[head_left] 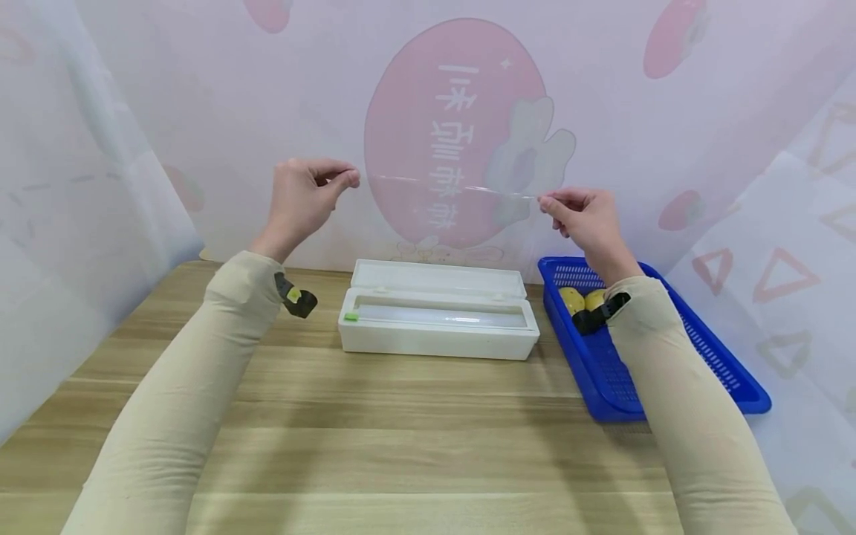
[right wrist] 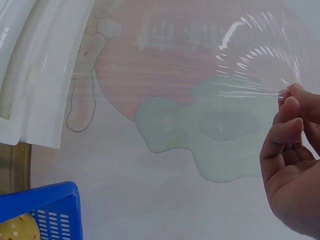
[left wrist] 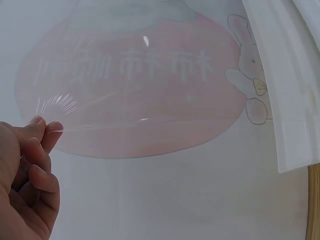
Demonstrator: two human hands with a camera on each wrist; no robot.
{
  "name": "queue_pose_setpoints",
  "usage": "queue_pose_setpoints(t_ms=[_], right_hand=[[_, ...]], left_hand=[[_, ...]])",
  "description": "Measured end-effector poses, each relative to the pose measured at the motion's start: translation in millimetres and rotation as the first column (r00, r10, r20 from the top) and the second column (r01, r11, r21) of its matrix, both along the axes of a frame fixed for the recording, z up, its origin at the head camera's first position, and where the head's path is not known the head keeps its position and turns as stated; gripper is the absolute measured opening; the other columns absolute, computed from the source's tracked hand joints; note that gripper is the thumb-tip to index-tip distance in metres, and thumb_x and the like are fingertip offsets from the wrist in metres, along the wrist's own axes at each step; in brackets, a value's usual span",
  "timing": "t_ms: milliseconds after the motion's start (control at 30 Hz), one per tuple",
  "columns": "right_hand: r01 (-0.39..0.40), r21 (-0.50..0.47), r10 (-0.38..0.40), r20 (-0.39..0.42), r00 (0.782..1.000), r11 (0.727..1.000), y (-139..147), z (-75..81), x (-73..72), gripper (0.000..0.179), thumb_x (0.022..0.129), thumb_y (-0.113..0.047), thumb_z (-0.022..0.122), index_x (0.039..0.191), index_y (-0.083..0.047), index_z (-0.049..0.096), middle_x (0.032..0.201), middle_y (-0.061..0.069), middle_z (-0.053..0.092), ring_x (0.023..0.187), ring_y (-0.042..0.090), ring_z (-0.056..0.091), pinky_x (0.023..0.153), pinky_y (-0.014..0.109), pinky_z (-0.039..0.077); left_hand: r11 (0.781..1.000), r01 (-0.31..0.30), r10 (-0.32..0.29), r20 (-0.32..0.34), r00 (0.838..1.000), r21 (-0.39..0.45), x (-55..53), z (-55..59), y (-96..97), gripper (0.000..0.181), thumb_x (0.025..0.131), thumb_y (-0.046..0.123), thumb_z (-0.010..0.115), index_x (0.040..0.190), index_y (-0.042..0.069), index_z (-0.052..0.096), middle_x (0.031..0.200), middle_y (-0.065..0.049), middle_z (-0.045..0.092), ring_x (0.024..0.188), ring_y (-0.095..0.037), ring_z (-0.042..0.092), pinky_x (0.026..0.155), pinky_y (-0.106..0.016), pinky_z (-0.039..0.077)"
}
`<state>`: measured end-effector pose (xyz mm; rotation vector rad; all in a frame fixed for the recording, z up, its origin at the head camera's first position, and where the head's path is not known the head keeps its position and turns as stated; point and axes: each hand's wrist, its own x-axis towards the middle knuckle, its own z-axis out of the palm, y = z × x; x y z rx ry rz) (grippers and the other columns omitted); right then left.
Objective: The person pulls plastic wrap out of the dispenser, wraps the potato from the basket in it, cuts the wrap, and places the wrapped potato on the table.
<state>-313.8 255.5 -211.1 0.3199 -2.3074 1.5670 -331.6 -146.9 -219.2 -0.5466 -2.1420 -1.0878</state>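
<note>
Left hand (head_left: pixel 304 197) and right hand (head_left: pixel 588 223) pinch film (head_left: pixel 478 189) above wood table (head_left: pixel 428 431). Printed sheet (head_left: pixel 234 111) behind; box (head_left: pixel 435 343) and basket (head_left: pixel 605 407) on table.

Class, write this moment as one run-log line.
left hand: pinches clear film | right hand: pinches film's other side | white box: lid open | blue basket: holds round yellow things

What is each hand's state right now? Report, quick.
Left hand: closed, pinching one end of the clear film.
Right hand: closed, pinching its other end.
</note>
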Motion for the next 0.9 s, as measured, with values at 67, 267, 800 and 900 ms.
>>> queue_pose_setpoints(t_ms=[67,267,800,900], right_hand=[[0.01,-0.004,-0.01,-0.005,1.0,1.0,-1.4,1.8,1.3,0.032,0.089,-0.028,0.073,0.108,-0.003,0.074,0.088,0.006,0.068,0.068,0.02,0.053,0.057,0.019,0.047],[0.048,-0.052,-0.048,0.002,0.999,0.998,-4.3,5.1,6.3,0.036,0.088,-0.03,0.073,0.111,-0.002,0.073,0.09,0.006,0.067,0.065,0.016,0.05,0.056,0.019,0.045],[0.002,-0.26,-0.015,-0.049,0.999,0.966,0.1,0.9,39.5,0.026,0.089,-0.026,0.073,0.101,-0.003,0.072,0.087,0.008,0.063,0.06,0.016,0.049,0.052,0.019,0.045],[-0.028,-0.28,0.011,-0.061,0.998,0.96,2.0,-0.1,50.3,0.029,0.088,-0.026,0.074,0.103,-0.001,0.071,0.087,0.008,0.062,0.061,0.017,0.05,0.053,0.019,0.046]], left_hand=[[1.0,-0.005,0.005,-0.001,1.0,0.005,1.0,1.0,0.2,0.02,0.094,0.023,0.069,0.1,0.006,0.078,0.086,-0.002,0.074,0.049,-0.015,0.053,0.047,-0.021,0.04],[1.0,-0.013,0.013,-0.029,1.0,0.005,4.6,3.8,3.4,0.022,0.095,0.025,0.068,0.1,0.007,0.078,0.087,-0.001,0.074,0.05,-0.016,0.053,0.047,-0.022,0.041],[0.982,0.139,-0.131,-0.068,0.989,0.131,39.4,10.1,18.7,0.016,0.092,0.017,0.071,0.099,0.004,0.078,0.086,-0.007,0.073,0.048,-0.014,0.047,0.05,-0.023,0.039],[0.97,0.185,-0.177,-0.06,0.982,0.157,60.9,11.8,22.3,0.015,0.093,0.01,0.07,0.1,-0.002,0.076,0.088,-0.013,0.073,0.048,-0.014,0.045,0.05,-0.022,0.039]])
